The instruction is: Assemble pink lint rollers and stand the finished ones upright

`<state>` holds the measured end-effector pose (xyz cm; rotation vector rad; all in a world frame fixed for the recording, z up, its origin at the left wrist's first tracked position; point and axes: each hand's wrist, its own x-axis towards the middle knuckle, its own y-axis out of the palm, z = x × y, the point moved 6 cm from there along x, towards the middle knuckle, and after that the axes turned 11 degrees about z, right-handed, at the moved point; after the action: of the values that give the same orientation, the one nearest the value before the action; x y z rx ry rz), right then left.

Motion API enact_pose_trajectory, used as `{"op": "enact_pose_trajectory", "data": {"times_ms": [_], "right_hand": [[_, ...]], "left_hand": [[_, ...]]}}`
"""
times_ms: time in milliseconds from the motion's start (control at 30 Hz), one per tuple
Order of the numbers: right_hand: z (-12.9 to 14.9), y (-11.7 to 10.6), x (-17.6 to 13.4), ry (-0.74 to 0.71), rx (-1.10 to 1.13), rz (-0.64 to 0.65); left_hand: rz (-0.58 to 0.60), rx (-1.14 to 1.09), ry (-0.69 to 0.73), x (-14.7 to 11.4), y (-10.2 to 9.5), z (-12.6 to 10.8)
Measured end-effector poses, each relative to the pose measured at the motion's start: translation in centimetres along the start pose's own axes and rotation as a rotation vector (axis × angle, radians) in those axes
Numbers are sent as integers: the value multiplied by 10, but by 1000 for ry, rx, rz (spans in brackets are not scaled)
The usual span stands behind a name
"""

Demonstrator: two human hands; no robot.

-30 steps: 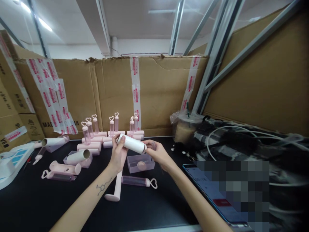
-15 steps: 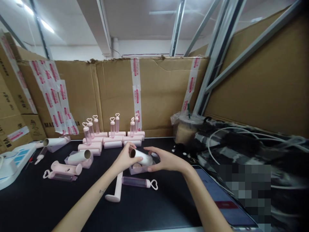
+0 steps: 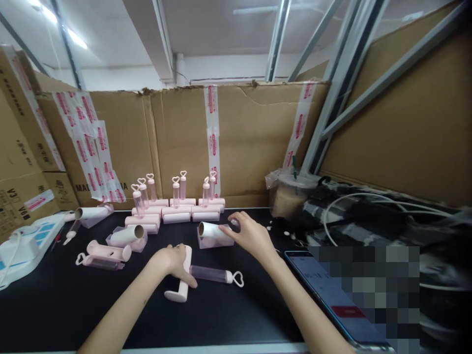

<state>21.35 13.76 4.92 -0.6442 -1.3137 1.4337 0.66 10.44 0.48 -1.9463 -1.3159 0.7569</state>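
Observation:
My left hand point(image 3: 175, 263) is closed around a pale pink plastic bracket point(image 3: 180, 290) with a rounded end plate, lying on the black table. Beside it lies a translucent purple tube point(image 3: 210, 274) with a heart-shaped ring at its right end. My right hand point(image 3: 250, 236) is at the right end of a white paper roll point(image 3: 214, 231), thumb touching it and fingers curved apart from the thumb. A small shiny spot between those fingers is too unclear to name. The roll sits tilted in a clear lilac box point(image 3: 212, 243).
Several pink pieces with upright heart-ringed tubes point(image 3: 176, 194) line the back. At left are another boxed roll point(image 3: 127, 236), a pink bracket point(image 3: 108, 250) and a white power strip point(image 3: 29, 255). A phone point(image 3: 332, 300), a bagged drink cup point(image 3: 289, 196) and cables lie right.
My left hand has left the white roll and moved down onto the pink bracket. The roll now rests lower in its box, and my right hand has loosened around it.

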Motion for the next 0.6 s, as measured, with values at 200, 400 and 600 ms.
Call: {"op": "enact_pose_trajectory", "data": {"times_ms": [200,400,600], "right_hand": [[24,6,-13,-126,438,227],[36,-1,-16,-222,915,291],[14,-14,-12,-86,1004,-111]], "left_hand": [[148,367,231,-16,-9,-43],[-378,439,598,-35,-36,-79],[-571,-21,493,-27,-35,-52]]}}
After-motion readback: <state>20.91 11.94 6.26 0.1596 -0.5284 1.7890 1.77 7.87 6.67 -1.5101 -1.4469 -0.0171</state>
